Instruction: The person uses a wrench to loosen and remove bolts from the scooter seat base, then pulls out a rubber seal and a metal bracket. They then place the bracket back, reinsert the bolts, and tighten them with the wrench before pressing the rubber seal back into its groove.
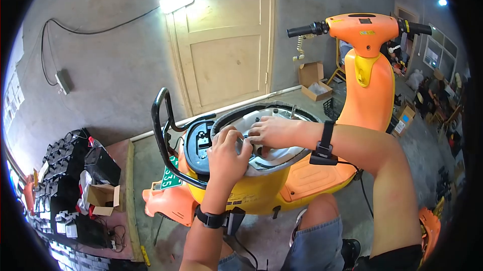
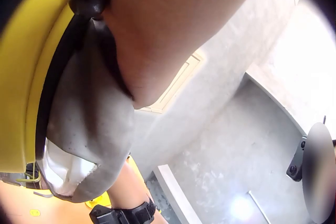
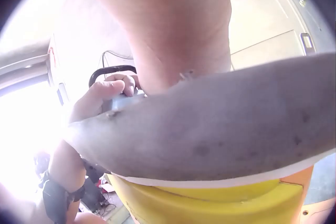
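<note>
An orange and yellow scooter [image 1: 259, 193] stands before me without a seat over its body. A grey liner edge [image 3: 220, 124] runs round the open compartment, and inside it shows a pale tub [image 1: 279, 113]. My left hand [image 1: 229, 156] bends its fingers over the compartment's rear side, by a black panel [image 1: 195, 156]. From the front side my right hand [image 1: 283, 133] reaches in, fingers curled downward close to the left thumb. The fingertips of both are mostly hidden, and I cannot tell what they hold. The left wrist view shows the yellow body [image 2: 23, 77] and the liner.
A black grab rail [image 1: 160, 115] curves up behind the compartment. Handlebars [image 1: 365, 29] rise at the front right. Black batteries [image 1: 63, 170] and an open cardboard box [image 1: 104, 198] sit at the left. A door [image 1: 226, 59] and grey wall stand beyond the scooter.
</note>
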The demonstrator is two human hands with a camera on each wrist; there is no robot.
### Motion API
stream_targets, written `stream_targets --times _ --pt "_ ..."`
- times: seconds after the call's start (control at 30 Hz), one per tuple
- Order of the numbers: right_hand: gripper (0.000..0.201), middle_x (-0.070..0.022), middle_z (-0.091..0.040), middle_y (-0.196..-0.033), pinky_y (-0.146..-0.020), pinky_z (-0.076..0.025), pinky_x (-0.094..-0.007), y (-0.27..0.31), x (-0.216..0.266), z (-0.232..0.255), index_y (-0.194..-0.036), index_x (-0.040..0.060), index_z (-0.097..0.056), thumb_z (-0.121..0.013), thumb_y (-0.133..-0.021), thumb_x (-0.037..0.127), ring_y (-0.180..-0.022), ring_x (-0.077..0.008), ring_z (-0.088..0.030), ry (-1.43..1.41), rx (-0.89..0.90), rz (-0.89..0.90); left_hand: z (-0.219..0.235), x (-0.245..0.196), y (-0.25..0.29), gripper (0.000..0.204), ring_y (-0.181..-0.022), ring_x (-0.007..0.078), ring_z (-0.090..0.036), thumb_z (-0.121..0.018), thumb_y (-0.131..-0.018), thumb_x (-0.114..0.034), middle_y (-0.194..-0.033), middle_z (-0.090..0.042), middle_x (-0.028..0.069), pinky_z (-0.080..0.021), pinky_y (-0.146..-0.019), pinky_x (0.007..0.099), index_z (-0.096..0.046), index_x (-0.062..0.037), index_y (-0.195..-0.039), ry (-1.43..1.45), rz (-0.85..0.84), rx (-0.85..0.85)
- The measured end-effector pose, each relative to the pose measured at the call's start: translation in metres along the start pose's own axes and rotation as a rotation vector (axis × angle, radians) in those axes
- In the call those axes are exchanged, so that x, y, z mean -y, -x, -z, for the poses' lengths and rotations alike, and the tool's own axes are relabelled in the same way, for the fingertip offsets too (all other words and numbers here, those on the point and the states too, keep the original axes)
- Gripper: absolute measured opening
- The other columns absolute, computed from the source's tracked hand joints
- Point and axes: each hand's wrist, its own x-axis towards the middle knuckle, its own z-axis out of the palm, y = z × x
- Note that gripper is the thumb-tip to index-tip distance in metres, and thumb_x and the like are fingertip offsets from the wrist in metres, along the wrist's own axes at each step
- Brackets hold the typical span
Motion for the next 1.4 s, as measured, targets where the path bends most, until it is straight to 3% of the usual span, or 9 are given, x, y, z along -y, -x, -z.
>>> stream_targets --times 0.33,0.43,0.73,0.97,1.07,1.17,1.27,1.3,1.4 --pt "0.051 -0.0049 -0.073 -0.108 -0.095 -0.050 -0.0387 0.010 0.017 0.008 -0.133 0.0179 -0.071 -0.076 -0.089 0.043 -0.111 -0.0246 -0.069 0.002 0.005 -0.114 -0.002 -0.006 -0.002 0.019 -0.113 0.0375 -0.065 -0.068 -0.092 -0.017 -0.119 -0.068 0.0140 -0.052 -0.098 0.0434 -0.064 -0.0023 -0.103 0.041 0.059 0.051" --pt "0.048 -0.0041 -0.074 -0.103 -0.095 -0.050 -0.0389 0.009 0.020 0.008 -0.129 0.0176 -0.073 -0.077 -0.089 0.044 -0.107 -0.0251 -0.071 0.025 0.046 -0.147 -0.004 -0.004 -0.002 0.024 -0.119 0.0333 -0.065 -0.072 -0.090 -0.027 -0.125 -0.069 0.0077 -0.053 -0.088 0.0470 -0.066 -0.0065 -0.102 -0.002 0.073 0.069" --pt "0.035 -0.0067 -0.075 -0.101 -0.086 -0.055 -0.0408 0.016 0.024 -0.001 -0.124 0.0165 -0.075 -0.069 -0.093 0.032 -0.099 -0.0262 -0.073 -0.005 0.004 -0.170 -0.006 -0.003 -0.002 0.023 -0.118 0.0332 -0.065 -0.072 -0.089 -0.026 -0.123 -0.069 0.0074 -0.052 -0.087 0.0473 -0.065 -0.0072 -0.101 0.013 0.056 0.015" --pt "0.038 -0.0086 -0.076 -0.101 -0.090 -0.053 -0.0451 0.017 0.034 0.015 -0.130 0.0142 -0.074 -0.063 -0.102 0.037 -0.103 -0.0284 -0.073 0.015 0.022 -0.213 -0.006 0.000 -0.001 0.024 -0.117 0.0350 -0.066 -0.070 -0.092 -0.029 -0.127 -0.069 0.0081 -0.052 -0.090 0.0483 -0.068 -0.0078 -0.103 -0.005 0.107 0.022" --pt "0.042 -0.0156 -0.074 -0.122 -0.100 -0.051 -0.0462 0.014 0.040 0.032 -0.138 0.0101 -0.067 -0.052 -0.110 0.038 -0.121 -0.0317 -0.068 -0.150 0.164 -0.384 -0.005 -0.001 -0.002 0.024 -0.116 0.0357 -0.066 -0.069 -0.093 -0.028 -0.126 -0.069 0.0093 -0.052 -0.092 0.0476 -0.069 -0.0068 -0.104 -0.059 0.126 -0.010" --pt "0.045 -0.0226 -0.043 -0.164 -0.121 -0.041 -0.0502 0.030 0.029 0.031 -0.152 0.0062 -0.050 -0.040 -0.116 0.031 -0.154 -0.0397 -0.040 -0.537 0.216 -0.377 -0.007 0.000 0.001 0.026 -0.113 0.0353 -0.066 -0.067 -0.094 -0.029 -0.121 -0.070 0.0097 -0.051 -0.092 0.0474 -0.069 -0.0052 -0.104 -0.115 0.146 -0.043" --pt "0.047 -0.0218 -0.041 -0.167 -0.122 -0.038 -0.0574 0.036 0.015 0.010 -0.155 0.0064 -0.047 -0.034 -0.116 0.030 -0.157 -0.0424 -0.035 -0.463 0.204 -0.209 -0.008 0.002 0.001 0.024 -0.112 0.0349 -0.066 -0.067 -0.094 -0.029 -0.120 -0.070 0.0092 -0.051 -0.091 0.0476 -0.069 -0.0059 -0.103 -0.119 0.141 -0.038" --pt "0.054 -0.0208 -0.036 -0.170 -0.124 -0.032 -0.0629 0.026 0.038 0.040 -0.158 0.0077 -0.043 -0.034 -0.115 0.038 -0.159 -0.0429 -0.029 -0.513 0.329 -0.424 -0.008 0.002 0.001 0.024 -0.112 0.0349 -0.066 -0.067 -0.094 -0.029 -0.120 -0.070 0.0092 -0.051 -0.091 0.0476 -0.069 -0.0059 -0.103 -0.119 0.144 -0.043" --pt "0.064 -0.0200 -0.030 -0.173 -0.127 -0.025 -0.0628 0.029 0.050 0.019 -0.161 0.0095 -0.041 -0.036 -0.111 0.049 -0.161 -0.0420 -0.026 -0.570 0.240 -0.639 -0.006 0.001 0.001 0.023 -0.109 0.0341 -0.067 -0.068 -0.093 -0.029 -0.119 -0.070 0.0082 -0.051 -0.089 0.0479 -0.069 -0.0070 -0.102 -0.120 0.139 -0.057"
